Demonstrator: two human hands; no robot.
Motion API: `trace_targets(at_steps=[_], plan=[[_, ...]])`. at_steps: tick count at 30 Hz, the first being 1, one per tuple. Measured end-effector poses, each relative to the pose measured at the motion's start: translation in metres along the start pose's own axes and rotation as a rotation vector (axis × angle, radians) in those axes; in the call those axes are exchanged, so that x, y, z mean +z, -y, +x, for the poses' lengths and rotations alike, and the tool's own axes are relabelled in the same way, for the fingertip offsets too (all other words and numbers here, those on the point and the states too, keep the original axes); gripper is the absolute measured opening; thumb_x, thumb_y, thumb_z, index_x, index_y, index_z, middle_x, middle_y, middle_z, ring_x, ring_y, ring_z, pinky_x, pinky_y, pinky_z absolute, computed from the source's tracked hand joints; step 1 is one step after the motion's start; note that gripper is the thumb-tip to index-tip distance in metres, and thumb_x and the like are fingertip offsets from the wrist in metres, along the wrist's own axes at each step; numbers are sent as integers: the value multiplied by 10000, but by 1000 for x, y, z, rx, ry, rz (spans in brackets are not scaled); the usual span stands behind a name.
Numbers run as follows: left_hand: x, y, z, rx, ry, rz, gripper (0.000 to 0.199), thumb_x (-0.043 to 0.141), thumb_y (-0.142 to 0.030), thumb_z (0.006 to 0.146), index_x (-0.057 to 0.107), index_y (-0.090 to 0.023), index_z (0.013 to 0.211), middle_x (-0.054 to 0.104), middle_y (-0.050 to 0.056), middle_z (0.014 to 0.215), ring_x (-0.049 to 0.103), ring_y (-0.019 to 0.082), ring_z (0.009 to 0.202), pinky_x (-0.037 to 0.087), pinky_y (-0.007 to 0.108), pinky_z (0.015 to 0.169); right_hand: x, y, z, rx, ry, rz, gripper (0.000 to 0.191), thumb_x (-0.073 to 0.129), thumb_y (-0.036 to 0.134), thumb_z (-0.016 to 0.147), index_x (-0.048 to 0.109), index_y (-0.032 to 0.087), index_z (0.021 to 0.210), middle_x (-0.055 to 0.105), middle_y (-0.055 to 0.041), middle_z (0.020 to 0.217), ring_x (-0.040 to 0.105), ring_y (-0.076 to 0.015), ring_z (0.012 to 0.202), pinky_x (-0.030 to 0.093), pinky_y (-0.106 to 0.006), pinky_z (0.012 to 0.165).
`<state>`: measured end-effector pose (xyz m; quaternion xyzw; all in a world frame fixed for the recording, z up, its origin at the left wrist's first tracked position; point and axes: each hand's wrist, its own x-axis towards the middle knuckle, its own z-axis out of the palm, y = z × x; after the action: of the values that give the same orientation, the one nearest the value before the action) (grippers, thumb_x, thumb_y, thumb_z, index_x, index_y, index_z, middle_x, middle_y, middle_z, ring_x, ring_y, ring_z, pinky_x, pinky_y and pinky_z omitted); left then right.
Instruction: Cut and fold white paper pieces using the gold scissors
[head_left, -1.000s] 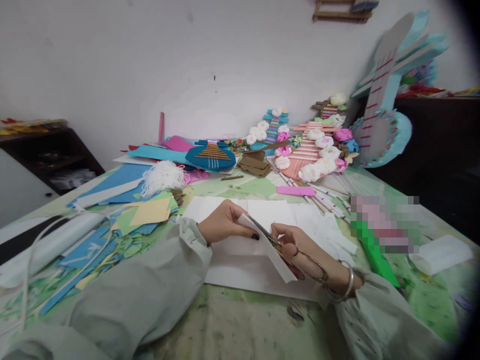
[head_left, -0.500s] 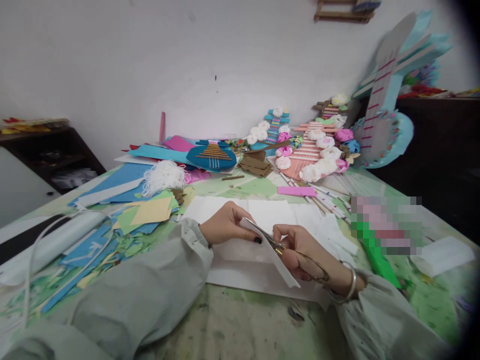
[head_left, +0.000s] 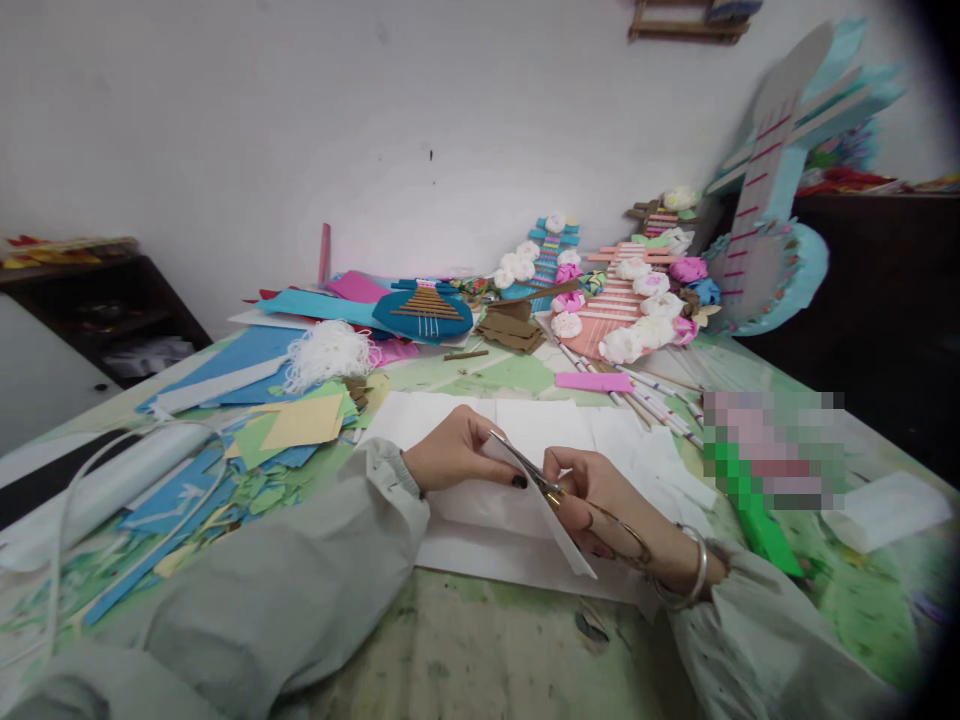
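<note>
My left hand [head_left: 461, 452] pinches a folded sheet of white paper [head_left: 499, 510] near its upper edge, thumb in front. In my right hand [head_left: 600, 500] is a pair of scissors [head_left: 551, 492] with gold handles, the loops around my fingers. The blades lie along the paper's upper right edge, their tips close to my left thumb. A strip of paper slants down to the right below the blades. More white sheets [head_left: 457, 565] lie flat on the table beneath both hands.
A ball of white string [head_left: 330, 355] and coloured paper scraps [head_left: 300, 422] lie to the left. Behind are a blue paper instrument [head_left: 424, 312] and a pink one with paper flowers [head_left: 611, 310]. Rolled paper sticks [head_left: 664, 405] and a green strip [head_left: 757, 525] lie right.
Both hands, with the paper and scissors, have barely shifted. The scissor blades look slightly closer together along the paper edge. Everything else stays put.
</note>
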<state>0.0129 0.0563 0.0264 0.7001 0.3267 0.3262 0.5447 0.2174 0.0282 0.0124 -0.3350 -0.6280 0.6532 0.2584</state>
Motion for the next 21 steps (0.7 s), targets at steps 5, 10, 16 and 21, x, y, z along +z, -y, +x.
trace_targets(at_steps=[5, 10, 16, 21], plan=[[-1, 1, 0, -16, -21, 17, 195, 779, -211, 587, 753, -135, 765, 720, 44, 717, 623, 128, 622, 493, 203, 576, 3, 7, 0, 62, -62, -22, 344, 696, 354, 626, 407, 202, 733, 478, 94, 361, 264, -31, 221, 187, -133, 238], [-2, 4, 0, -35, -109, 20, 202, 775, -247, 608, 740, -125, 765, 718, 54, 743, 630, 137, 642, 491, 219, 599, 3, 12, -2, 7, -202, -73, 338, 721, 277, 599, 460, 188, 795, 537, 82, 430, 305, -29, 251, 217, -134, 262], [-8, 4, 4, -155, -62, 1, 238, 757, -225, 614, 703, -113, 818, 700, 53, 768, 630, 152, 688, 502, 258, 650, -2, 18, -2, -30, -370, -122, 330, 695, 228, 613, 507, 190, 881, 541, 83, 467, 335, -38, 310, 250, -139, 303], [-39, -20, -5, -117, -39, 148, 314, 722, -266, 662, 648, -134, 938, 654, 26, 748, 606, 140, 703, 460, 217, 615, -28, 21, -1, -152, -685, -38, 298, 678, 248, 627, 528, 181, 877, 425, 101, 356, 279, -45, 300, 183, -147, 306]])
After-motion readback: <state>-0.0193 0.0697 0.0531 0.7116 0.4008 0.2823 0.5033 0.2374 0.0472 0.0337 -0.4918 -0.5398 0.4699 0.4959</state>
